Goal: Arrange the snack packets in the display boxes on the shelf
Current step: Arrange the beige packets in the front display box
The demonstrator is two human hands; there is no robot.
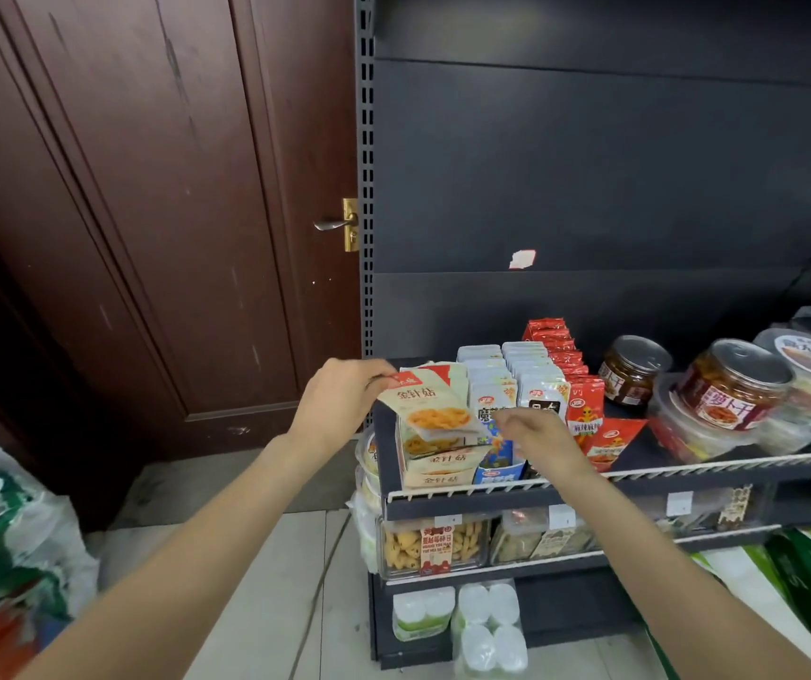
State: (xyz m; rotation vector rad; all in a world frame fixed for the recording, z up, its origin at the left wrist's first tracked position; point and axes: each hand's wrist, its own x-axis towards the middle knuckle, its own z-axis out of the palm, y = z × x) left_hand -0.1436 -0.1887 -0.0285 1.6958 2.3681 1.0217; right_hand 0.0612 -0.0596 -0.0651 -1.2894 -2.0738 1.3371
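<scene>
On the upper shelf (717, 471) a cream box (435, 471) at the left end holds cream packets (435, 409) standing in a stack; the left hand (339, 402) pinches the top corner of the frontmost one, which tilts forward above the box. Just beside it a blue box (499, 466) holds white-and-blue packets (486, 380) in a row, and further right stand silver packets (538, 380) and red packets (572, 375), with one red packet lying flat at the front. The right hand (540, 434) hovers at the blue box with fingers loosely curled (whether they hold anything, I cannot tell). Right of the packets sit jars (732, 382) with clear lids and round tubs, touching each other. A white wire rail (688, 467) runs along the shelf's front edge. The lower shelf carries a clear box of biscuits (423, 547). Above the packets the dark back panel (590, 164) is bare, leaving open room; left of the shelf post stands a brown door (148, 213).
</scene>
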